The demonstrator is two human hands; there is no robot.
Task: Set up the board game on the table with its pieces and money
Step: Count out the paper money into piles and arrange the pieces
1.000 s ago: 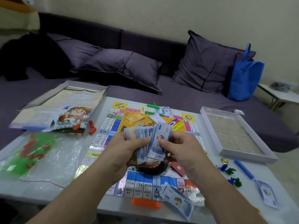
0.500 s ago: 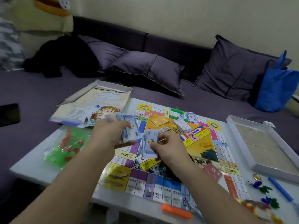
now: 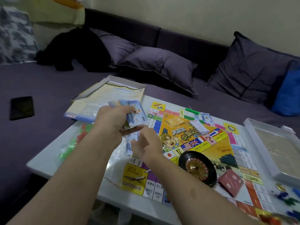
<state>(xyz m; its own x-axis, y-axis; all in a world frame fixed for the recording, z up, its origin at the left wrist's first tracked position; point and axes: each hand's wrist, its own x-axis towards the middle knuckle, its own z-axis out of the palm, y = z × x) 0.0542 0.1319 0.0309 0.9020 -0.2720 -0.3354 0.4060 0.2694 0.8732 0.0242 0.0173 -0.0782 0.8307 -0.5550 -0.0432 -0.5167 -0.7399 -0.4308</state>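
Moved: both hands are now working past the left edge of the game board (image 3: 193,153), no longer over its middle, and the camera is swinging left, bringing a dark phone (image 3: 21,108) on the sofa into view.
Left hand (image 3: 112,122): curling round a fanned wad of thin paper play money (image 3: 134,116), thumb on top, long edges running away toward the sofa.
Right hand (image 3: 146,145): hovering just below it with loosely bent fingers beside a few blurred notes (image 3: 131,143); whether it is pinching them I cannot tell.
Board: flat, glossy printed card lying on the white table (image 3: 53,161).
On the board: a round black roulette wheel (image 3: 197,168) sitting at the near middle, a red card deck (image 3: 231,181) to its right.
Left of the board: a crinkly clear plastic bag (image 3: 73,143) holding green and red pieces.
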